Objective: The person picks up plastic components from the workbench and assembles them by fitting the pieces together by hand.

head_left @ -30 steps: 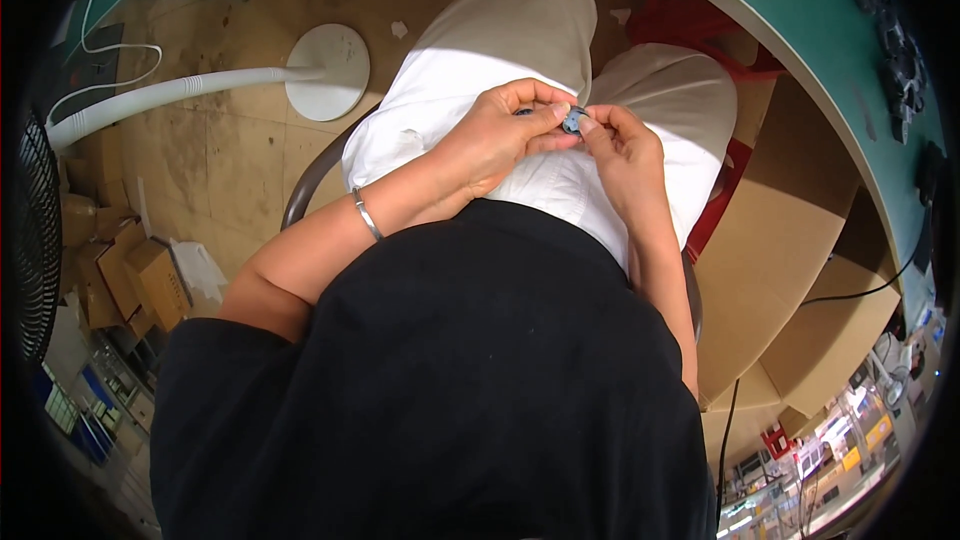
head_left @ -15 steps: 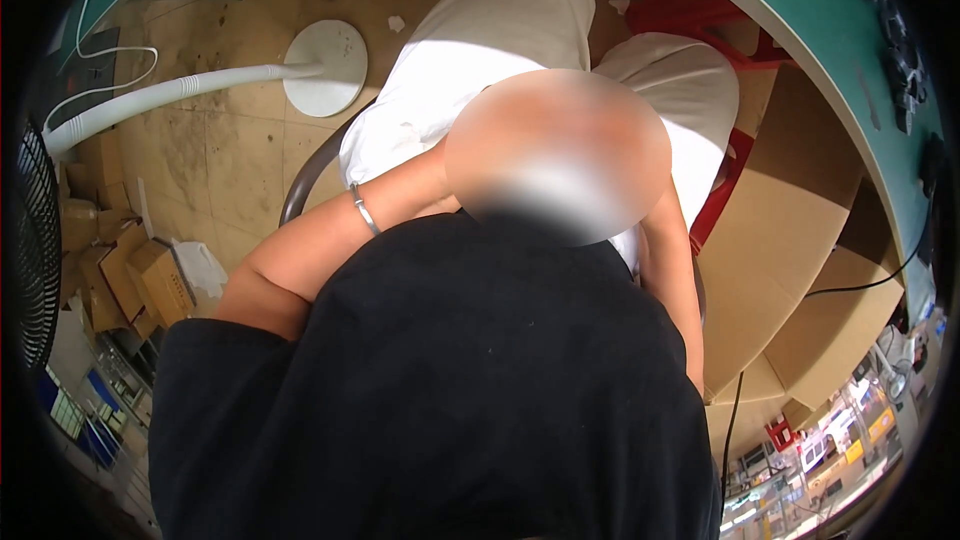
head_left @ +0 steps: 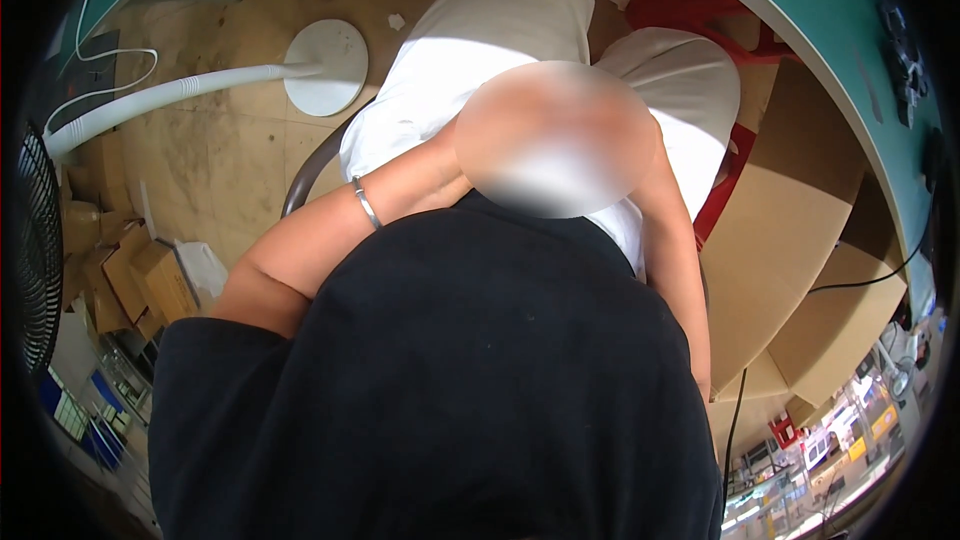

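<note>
Both of my arms reach in over my lap, and the hands come close together between my thighs. A soft oval blur covers my left hand (head_left: 495,125) and my right hand (head_left: 630,130), so their fingers cannot be made out. Whether anything lies in them is hidden too; a whitish patch shows in the lower part of the blur. On my left wrist sits a silver bracelet (head_left: 367,203). Light-coloured trousers (head_left: 500,10) cover my legs beneath the hands, and my black shirt (head_left: 430,370) fills the lower middle of the view.
A green-topped table with a pale edge (head_left: 800,15) curves around the front and right. At right stands an open cardboard box (head_left: 770,250), beside a red plastic stool (head_left: 690,5). To the left are a white round stand base (head_left: 326,68), a black fan (head_left: 38,260) and several cartons (head_left: 163,278).
My forearms have shifted very slightly, the left one a little forward and to the right. Both hands stay together over my lap.
</note>
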Motion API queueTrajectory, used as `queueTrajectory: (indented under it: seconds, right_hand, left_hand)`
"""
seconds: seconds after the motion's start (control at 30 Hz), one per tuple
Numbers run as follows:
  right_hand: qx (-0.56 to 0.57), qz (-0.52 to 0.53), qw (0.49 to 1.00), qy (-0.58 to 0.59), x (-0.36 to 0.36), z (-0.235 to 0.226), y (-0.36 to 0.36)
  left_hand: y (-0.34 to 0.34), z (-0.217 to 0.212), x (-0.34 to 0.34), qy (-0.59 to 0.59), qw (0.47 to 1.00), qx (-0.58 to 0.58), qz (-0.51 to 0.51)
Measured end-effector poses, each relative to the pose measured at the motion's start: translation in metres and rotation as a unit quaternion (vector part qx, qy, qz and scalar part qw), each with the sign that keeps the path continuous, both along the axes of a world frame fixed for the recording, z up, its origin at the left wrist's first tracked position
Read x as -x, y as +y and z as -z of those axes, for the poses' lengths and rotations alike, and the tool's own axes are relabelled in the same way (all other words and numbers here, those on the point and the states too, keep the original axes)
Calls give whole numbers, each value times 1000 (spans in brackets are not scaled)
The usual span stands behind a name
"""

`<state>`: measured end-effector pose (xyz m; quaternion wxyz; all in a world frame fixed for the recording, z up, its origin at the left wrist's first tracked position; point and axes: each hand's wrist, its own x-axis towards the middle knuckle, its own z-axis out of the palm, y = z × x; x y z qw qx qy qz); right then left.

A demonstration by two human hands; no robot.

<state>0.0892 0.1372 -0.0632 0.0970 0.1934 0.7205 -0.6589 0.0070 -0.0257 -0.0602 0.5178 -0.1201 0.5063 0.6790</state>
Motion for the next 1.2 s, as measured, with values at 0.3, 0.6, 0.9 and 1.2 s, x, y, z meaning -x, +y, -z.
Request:
queueTrajectory:
  seconds: [0.3,0.6,0.9,1.2]
  right_hand:
    - [86,38,995,-37,-8,2,-2]
    - [-35,-25,999,21,-11,5,2]
    - [158,98,982,2,-23,-21,7]
    - [-397,481,776,96,-116,-137,183]
  left_hand:
    - [-1,-5,-2,-37,999,-11,9]
    - [-2,-10,-2,-47,998,-14,35]
    - [6,-15,-2,-84,987,-126,59]
    - [1,-6,3,-89,987,-119,58]
